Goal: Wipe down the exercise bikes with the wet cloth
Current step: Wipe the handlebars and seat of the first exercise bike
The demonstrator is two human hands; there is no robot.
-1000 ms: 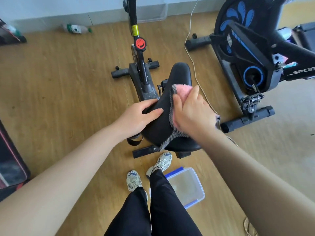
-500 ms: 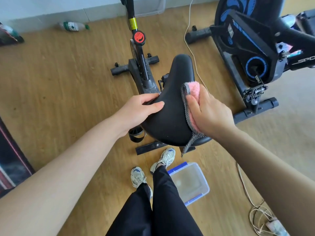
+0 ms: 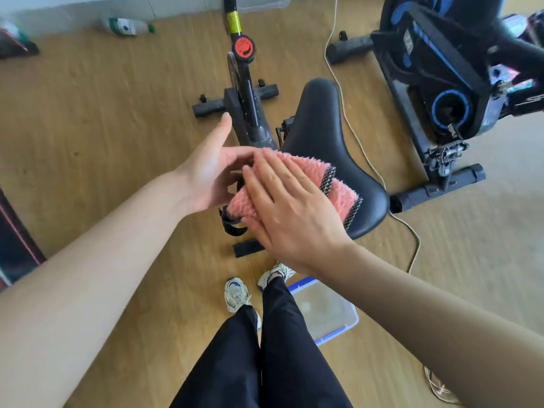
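Right hand [image 3: 294, 213] lies flat, fingers straight, pressing the pink cloth [image 3: 312, 172] onto the rear of the black saddle [image 3: 318, 125]. Left hand [image 3: 209, 169], fingers extended, sits at the cloth's left edge.

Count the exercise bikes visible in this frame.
2. A slim black exercise bike with a red knob stands centre, its saddle under the pink cloth; a bulkier black-and-blue exercise bike stands upper right. Cut-off dark equipment at the left edge may be another.
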